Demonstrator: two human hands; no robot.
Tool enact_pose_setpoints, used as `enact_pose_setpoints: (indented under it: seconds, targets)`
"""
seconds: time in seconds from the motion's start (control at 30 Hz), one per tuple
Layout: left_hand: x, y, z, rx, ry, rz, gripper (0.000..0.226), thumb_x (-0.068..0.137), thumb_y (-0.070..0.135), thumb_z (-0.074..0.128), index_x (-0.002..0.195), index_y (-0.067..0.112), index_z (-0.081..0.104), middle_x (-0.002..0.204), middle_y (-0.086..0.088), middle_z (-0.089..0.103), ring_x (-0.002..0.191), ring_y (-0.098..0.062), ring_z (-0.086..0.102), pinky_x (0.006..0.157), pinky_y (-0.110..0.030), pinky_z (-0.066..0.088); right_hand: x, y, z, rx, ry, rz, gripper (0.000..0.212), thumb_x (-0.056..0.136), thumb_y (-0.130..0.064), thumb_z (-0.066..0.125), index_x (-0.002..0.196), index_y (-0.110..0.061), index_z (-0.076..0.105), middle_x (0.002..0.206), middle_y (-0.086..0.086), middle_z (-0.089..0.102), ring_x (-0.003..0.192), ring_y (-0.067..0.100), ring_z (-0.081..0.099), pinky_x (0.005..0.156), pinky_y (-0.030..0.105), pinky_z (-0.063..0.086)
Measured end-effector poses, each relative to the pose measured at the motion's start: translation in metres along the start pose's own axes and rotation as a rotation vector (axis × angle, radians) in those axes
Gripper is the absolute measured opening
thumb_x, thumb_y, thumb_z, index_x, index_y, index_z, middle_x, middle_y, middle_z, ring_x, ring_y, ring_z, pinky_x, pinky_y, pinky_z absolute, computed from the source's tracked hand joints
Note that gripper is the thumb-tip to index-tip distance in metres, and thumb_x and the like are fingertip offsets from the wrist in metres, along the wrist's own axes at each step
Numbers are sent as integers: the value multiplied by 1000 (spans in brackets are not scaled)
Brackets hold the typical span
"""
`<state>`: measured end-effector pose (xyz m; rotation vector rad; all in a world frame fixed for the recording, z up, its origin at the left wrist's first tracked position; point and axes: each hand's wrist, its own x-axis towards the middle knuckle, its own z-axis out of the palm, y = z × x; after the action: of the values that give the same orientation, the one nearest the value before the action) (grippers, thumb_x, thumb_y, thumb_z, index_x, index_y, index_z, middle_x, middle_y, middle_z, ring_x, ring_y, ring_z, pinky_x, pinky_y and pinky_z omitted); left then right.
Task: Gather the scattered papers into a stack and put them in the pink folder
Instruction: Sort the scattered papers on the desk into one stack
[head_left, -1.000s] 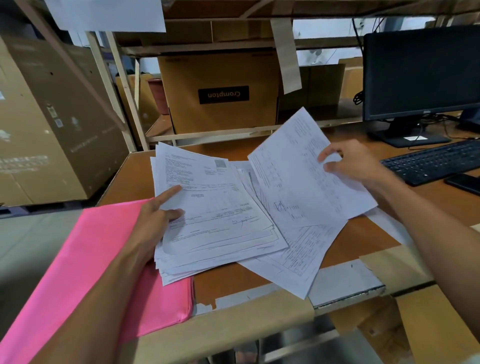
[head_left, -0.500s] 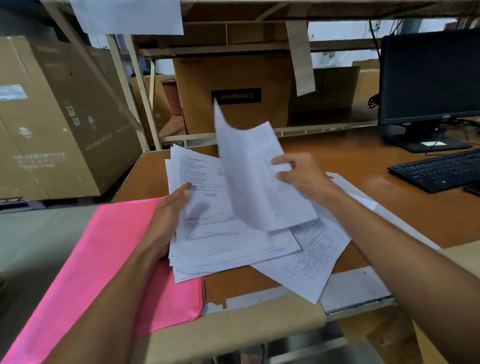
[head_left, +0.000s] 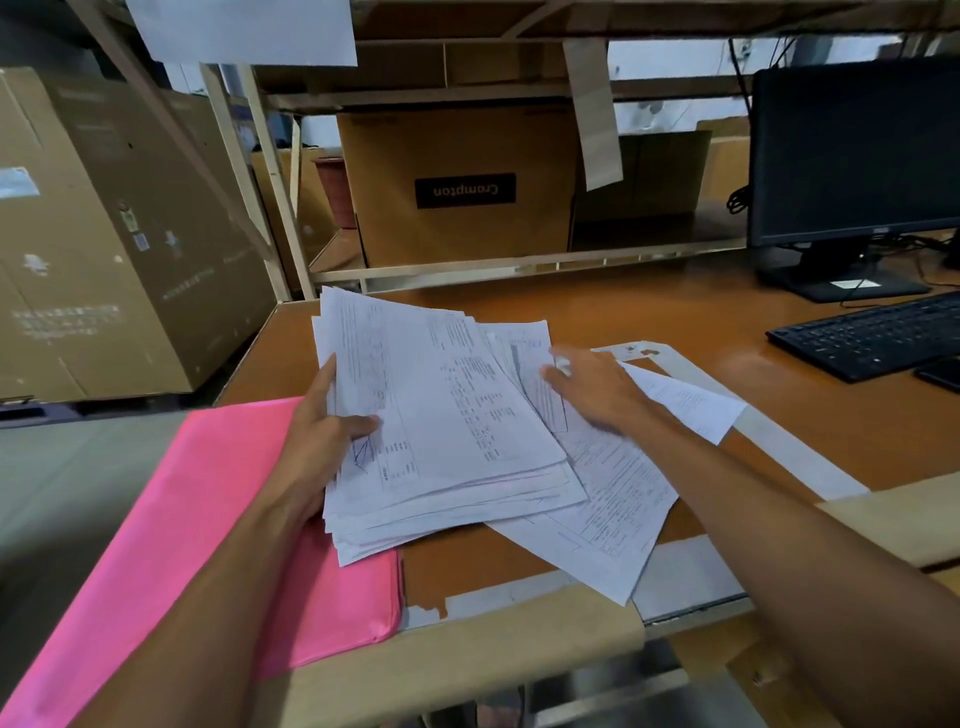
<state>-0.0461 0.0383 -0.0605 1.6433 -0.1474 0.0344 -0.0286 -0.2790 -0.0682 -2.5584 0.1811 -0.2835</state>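
We see the left hand (head_left: 317, 441) clamped on the left edge of the paper stack (head_left: 447, 431), thumb on top and fingers under, probably so the pile stays squared and lifted a little while more sheets come in. The stack's near left corner overlaps the pink folder (head_left: 197, 545), which lies shut on the tabletop (head_left: 675, 322) at the near left, handy for loading once the pile is complete. The right hand (head_left: 597, 389) rests flat with fingers spread on loose sheets (head_left: 618, 514) sticking out from under the stack's right side; we judge it is about to slide or pick one, but motion blur hides whether any sheet is pinched. One more stray sheet (head_left: 696, 402) lies just right of that hand, partly under the wrist. We judge gathering is mostly done, with two or three sheets still out, folder not yet opened. Keyboard (head_left: 872, 332) sits well apart at far right
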Motion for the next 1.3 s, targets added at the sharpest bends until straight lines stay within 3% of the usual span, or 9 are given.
enact_pose_setpoints:
  seconds: [0.1,0.33,0.5,0.67,0.77,0.87,1.03,1.13,1.3]
  targets:
    - [-3,4,1,-25,53,24,78,94,-13,60,150,38,42,121,13,65,101,-12,68,56,-20,58,2,32,-3,-369,-282,-85,60,100,-68,19,157,-47,19,169,-5,11,156,24,10,122,57,6]
    - [-1,1,-6,-62,125,22,84,91,-14,62,151,42,42,133,6,63,117,-22,65,73,-36,57,4,90,-52,-416,-327,-29,50,104,-60,23,154,-57,19,168,-13,7,157,18,-1,122,58,-4]
    - [0,0,-4,-65,106,14,87,92,-13,62,157,40,37,141,2,58,118,-22,64,70,-33,56,-6,130,-101,-331,-352,62,46,105,-31,48,147,-51,44,162,-15,29,154,18,17,121,47,17]
    - [0,1,-2,-16,85,40,92,94,-13,61,159,43,30,145,7,48,109,-13,60,53,-17,55,-18,136,-117,-319,-33,173,36,94,-6,47,94,-27,76,109,2,72,97,21,62,86,40,53]
    - [1,2,-1,33,63,63,92,94,-14,60,156,49,35,149,10,41,113,-15,58,52,-16,56,-21,112,-93,-321,110,272,28,101,-34,50,101,-13,68,83,3,66,73,19,61,63,33,48]
    - [2,1,-1,44,14,27,73,98,-11,58,149,42,52,142,10,52,99,-4,63,55,-15,56,-15,94,-73,-219,77,361,42,87,-54,68,104,-16,61,95,3,68,83,22,63,66,35,51]
    - [6,-2,-4,84,-18,-39,60,98,-5,62,148,28,57,136,5,59,97,-5,65,57,-13,56,-5,87,-82,-91,44,435,33,86,-32,80,78,-6,62,77,10,68,67,21,64,52,28,43]
    - [7,-3,-6,94,-24,-50,62,97,-5,64,149,28,56,136,1,63,101,-12,70,62,-17,59,-2,97,-93,143,54,467,17,80,-8,84,95,-5,76,101,13,74,86,23,66,80,38,56]
    - [8,-5,-8,96,-27,-58,64,96,-4,68,149,30,56,137,-2,67,110,-24,73,91,-41,61,-15,76,-107,418,329,240,17,92,-6,70,98,-21,75,92,-1,64,66,16,55,52,27,42]
